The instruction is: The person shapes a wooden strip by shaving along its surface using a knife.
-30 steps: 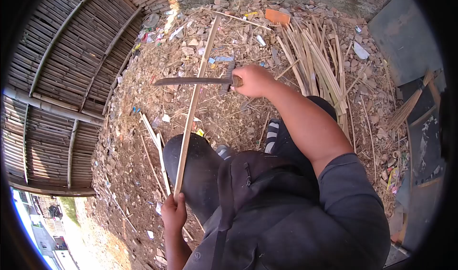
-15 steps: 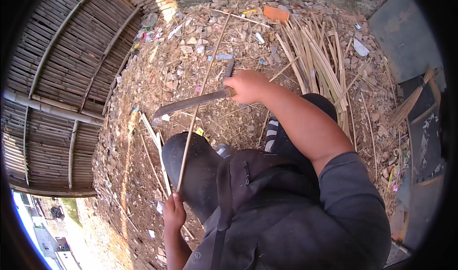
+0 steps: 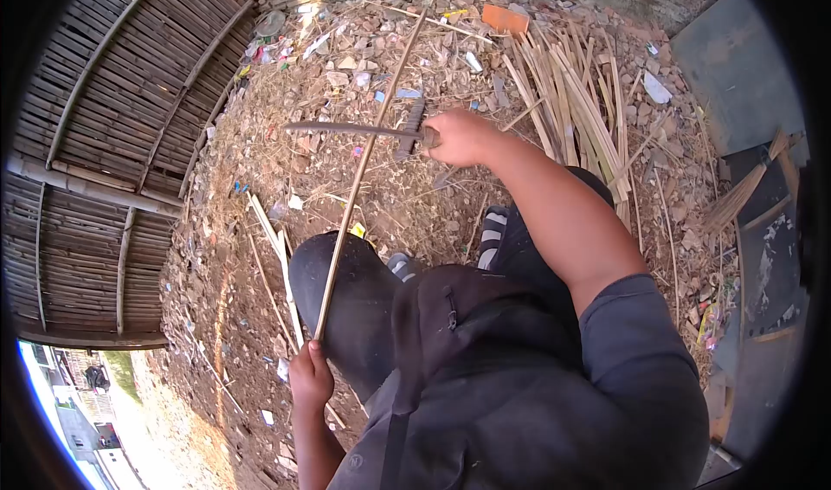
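Observation:
My right hand (image 3: 463, 137) is closed around the handle of a machete (image 3: 346, 129). Its blade points left, seen nearly edge-on, and crosses a long bamboo strip (image 3: 362, 170) in this view. Low on the left, my left hand (image 3: 310, 376) grips the near end of that strip, thumb along it. From there the strip slants up past my bent left knee (image 3: 346, 274) toward the far rubble. A dark ridged object (image 3: 409, 144) lies on the ground behind the machete near its handle.
Split bamboo strips (image 3: 571, 100) lie piled at the upper right, beside an orange brick-like piece (image 3: 505, 19). More pale strips (image 3: 281, 261) lie left of my knee. Rubble covers the ground. A bamboo-slat wall (image 3: 112, 83) stands left, grey panels (image 3: 736, 66) right.
The machete has swung upward, its tip rising from low left to about level with the handle, and its blade has turned more edge-on. My left hand keeps hold of the strip.

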{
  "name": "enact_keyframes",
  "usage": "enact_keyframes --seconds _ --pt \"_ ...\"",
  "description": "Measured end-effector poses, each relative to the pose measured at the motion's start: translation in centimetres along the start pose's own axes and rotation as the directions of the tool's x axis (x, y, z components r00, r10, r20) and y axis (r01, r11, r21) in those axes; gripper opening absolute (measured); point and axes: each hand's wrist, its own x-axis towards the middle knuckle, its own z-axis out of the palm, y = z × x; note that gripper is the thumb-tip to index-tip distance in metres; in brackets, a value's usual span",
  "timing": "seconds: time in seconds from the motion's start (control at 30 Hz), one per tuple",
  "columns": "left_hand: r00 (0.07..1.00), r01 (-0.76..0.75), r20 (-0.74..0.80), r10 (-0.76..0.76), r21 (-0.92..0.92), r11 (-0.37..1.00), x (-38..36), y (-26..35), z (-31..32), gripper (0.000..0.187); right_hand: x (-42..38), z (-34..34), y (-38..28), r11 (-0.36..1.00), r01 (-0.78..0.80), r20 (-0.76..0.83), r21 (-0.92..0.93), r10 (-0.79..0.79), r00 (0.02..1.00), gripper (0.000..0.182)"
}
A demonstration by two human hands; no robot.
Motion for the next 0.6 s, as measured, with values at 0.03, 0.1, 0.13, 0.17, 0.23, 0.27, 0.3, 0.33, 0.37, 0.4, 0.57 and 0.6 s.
enact_keyframes --seconds 0.03,0.1,0.13,0.17,0.23,0.27,0.3,0.33,0.37,0.4,0.57,0.6 --pt "1.000 0.018 0.026 -0.017 -0.039 0.999 0.1 -0.2 -0.1 0.046 -0.7 0.1 -1.4 0.995 0.049 0.095 -0.084 -0.041 0.995 0.022" --pt "1.000 -0.020 0.002 0.020 0.010 1.000 0.2 -0.4 0.3 0.048 -0.9 1.2 -1.9 0.958 0.214 0.090 -0.191 -0.200 0.976 0.019" --pt "0.996 -0.069 -0.045 0.074 0.102 0.992 0.3 -0.5 0.6 0.051 -0.9 1.1 -2.0 0.951 0.245 0.095 -0.189 -0.230 0.968 0.019" --pt "0.988 -0.107 -0.086 0.126 0.197 0.974 0.2 -0.7 0.9 0.053 -0.9 1.2 -2.2 0.943 0.279 0.104 -0.182 -0.264 0.959 0.018" --pt "0.990 -0.097 -0.084 0.111 0.161 0.982 0.1 -1.0 0.9 0.053 0.6 0.6 -0.1 0.994 0.084 0.009 0.064 -0.085 0.996 0.021" --pt "0.992 -0.088 -0.075 0.100 0.150 0.985 0.2 -1.0 0.7 0.053 1.7 0.9 1.7 0.991 0.009 -0.065 0.133 0.000 0.998 0.023" --pt "0.995 -0.076 -0.060 0.085 0.139 0.987 0.1 -0.8 0.5 0.053 2.3 1.0 2.5 0.975 -0.064 -0.127 0.211 0.092 0.988 0.025" --pt "0.997 -0.064 -0.037 0.069 0.125 0.990 0.1 -0.2 -0.2 0.054 2.2 0.9 2.3 0.987 -0.072 -0.079 0.141 0.084 0.993 0.027" --pt "0.999 -0.045 -0.014 0.047 0.108 0.993 0.2 0.1 -0.6 0.052 1.8 1.0 2.1 0.994 -0.078 -0.031 0.070 0.081 0.996 0.028" --pt "1.000 -0.022 0.009 0.022 0.090 0.996 0.3 0.3 -0.9 0.050 1.4 1.1 1.7 0.997 -0.078 0.020 -0.003 0.078 0.997 0.031" --pt "0.999 -0.040 0.003 0.040 0.005 0.999 0.7 0.3 -0.7 0.049 -1.2 0.8 -3.1 0.966 0.209 0.199 -0.152 -0.178 0.964 0.032" --pt "0.999 -0.050 -0.012 0.051 0.059 0.997 0.8 -1.0 0.1 0.049 -1.2 0.7 -3.4 0.963 0.227 0.231 -0.142 -0.191 0.954 0.032"
